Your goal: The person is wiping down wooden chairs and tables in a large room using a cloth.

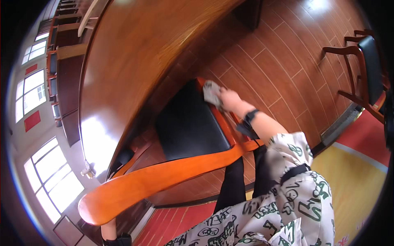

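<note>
orange wood makes up the chair, and its curved back rail runs from about 8 o'clock toward the middle of the view. its black seat sits just above that rail, close to the centre. the right hand reaches out along the far edge of the seat, at about 1 o'clock from the seat's middle, and its fingers are closed on a small grey cloth. the cloth is pressed on the orange rim of the seat, right where the black pad ends. a dark watch wraps the right wrist, and a white sleeve with green shapes covers the arm behind it. the left hand is down at about 7 o'clock, mostly hidden behind the end of the back rail, so you cannot tell if it is open or closed; it looks to be touching the rail from below. the two hands are well apart. a big shiny brown worktop curves across the top, at 11 o'clock from the seat, and the seat is tucked partly under its edge. another chair with a black pad stands at 3 o'clock on the brown tiled floor. bright windows show at 9 o'clock.
</note>
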A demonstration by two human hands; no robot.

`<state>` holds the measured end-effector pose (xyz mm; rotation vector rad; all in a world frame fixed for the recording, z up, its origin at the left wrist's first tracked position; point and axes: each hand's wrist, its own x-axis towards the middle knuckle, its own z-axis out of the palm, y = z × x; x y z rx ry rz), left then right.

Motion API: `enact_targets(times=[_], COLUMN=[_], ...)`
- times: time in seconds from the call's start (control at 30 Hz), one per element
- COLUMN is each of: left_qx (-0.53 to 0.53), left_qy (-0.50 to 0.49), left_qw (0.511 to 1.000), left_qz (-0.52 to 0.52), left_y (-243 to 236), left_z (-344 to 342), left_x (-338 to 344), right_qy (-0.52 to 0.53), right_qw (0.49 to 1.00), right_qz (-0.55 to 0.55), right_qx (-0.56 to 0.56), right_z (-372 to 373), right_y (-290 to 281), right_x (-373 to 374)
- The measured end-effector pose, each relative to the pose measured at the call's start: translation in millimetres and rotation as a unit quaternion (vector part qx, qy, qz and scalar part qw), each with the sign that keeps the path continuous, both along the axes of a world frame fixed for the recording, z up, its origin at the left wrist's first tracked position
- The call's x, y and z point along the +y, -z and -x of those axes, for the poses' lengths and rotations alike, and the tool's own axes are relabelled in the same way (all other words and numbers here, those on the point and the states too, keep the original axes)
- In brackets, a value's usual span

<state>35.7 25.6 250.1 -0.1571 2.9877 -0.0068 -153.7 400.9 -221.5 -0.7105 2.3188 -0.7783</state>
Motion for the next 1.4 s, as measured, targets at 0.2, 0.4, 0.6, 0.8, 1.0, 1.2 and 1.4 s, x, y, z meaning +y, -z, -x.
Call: enact_targets(times=[0.2,0.4,0.6,0.8,1.0,1.2,1.4], left_qx=[0.004,0.171,0.192,0.203,0.217,0.191,0.313], left_qy=[0.015,0.033,0.046,0.066,0.091,-0.020,-0.149], left_qw=[1.000,0.985,0.980,0.973,0.895,0.605,0.458], left_qz=[0.006,0.016,-0.031,-0.085,-0.379,-0.773,-0.818], left_y=[-10.8,12.6,22.9,18.5,6.9,28.2,15.7], left_z=[-4.2,59.0,83.0,52.8,18.4,-17.8,-66.1], left_x=[-3.0,7.2,33.3,41.6,46.8,61.1,72.2], right_qy=[0.004,-0.053,0.148,-0.048,-0.111,-0.201,-0.225], right_qw=[0.974,0.989,0.972,0.984,0.900,0.898,0.924], right_qz=[-0.095,0.001,-0.026,0.163,0.365,0.330,0.048], right_qx=[-0.206,-0.140,-0.178,-0.046,0.213,0.210,0.305], right_z=[25.7,-86.0,-124.0,-85.5,-82.7,-113.9,-90.0], right_y=[2.5,-19.6,-216.2,-386.6,-477.5,-507.0,-512.2], right_x=[-2.2,165.7,246.5,136.3,-36.8,-152.4,-122.6])
